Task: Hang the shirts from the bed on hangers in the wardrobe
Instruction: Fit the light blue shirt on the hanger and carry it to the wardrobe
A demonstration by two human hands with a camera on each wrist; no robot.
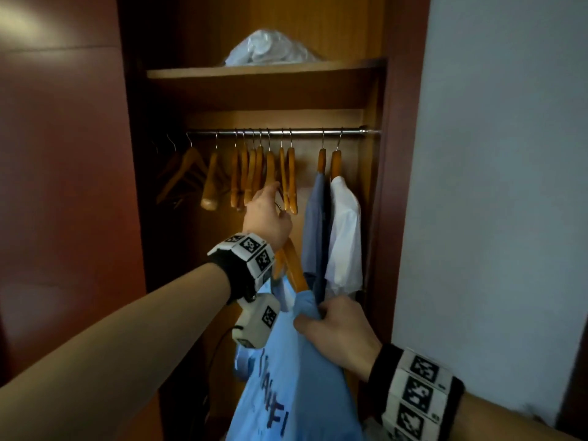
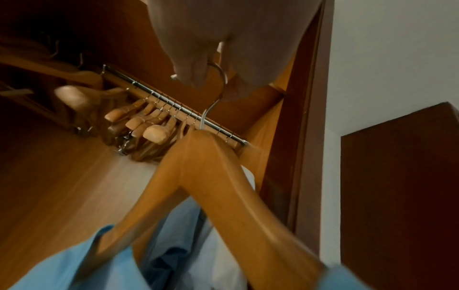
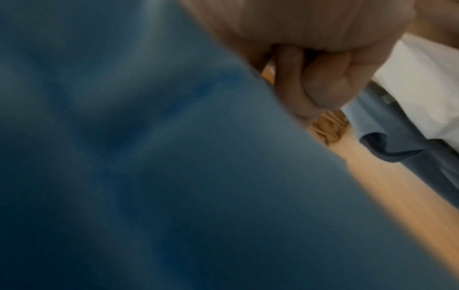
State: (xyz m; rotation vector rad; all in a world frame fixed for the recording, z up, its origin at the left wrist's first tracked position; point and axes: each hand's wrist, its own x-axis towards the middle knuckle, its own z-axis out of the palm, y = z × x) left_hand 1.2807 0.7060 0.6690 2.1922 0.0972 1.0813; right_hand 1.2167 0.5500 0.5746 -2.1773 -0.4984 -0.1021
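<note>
A light blue shirt (image 1: 286, 377) with dark lettering hangs on a wooden hanger (image 1: 294, 268). My left hand (image 1: 269, 214) grips that hanger's metal hook (image 2: 213, 94), held below the chrome rail (image 1: 276, 131). In the left wrist view the hanger (image 2: 211, 176) spreads down into the blue shirt (image 2: 74, 264). My right hand (image 1: 337, 329) pinches the shirt's shoulder at the hanger's end; its wrist view shows curled fingers (image 3: 323, 82) against the blue cloth (image 3: 124, 157).
Several empty wooden hangers (image 1: 254, 176) crowd the rail's left and middle. A darker blue shirt (image 1: 313, 224) and a white shirt (image 1: 345, 233) hang at its right end. A plastic-wrapped bundle (image 1: 270, 49) lies on the shelf above. A white wall (image 1: 493, 186) stands right.
</note>
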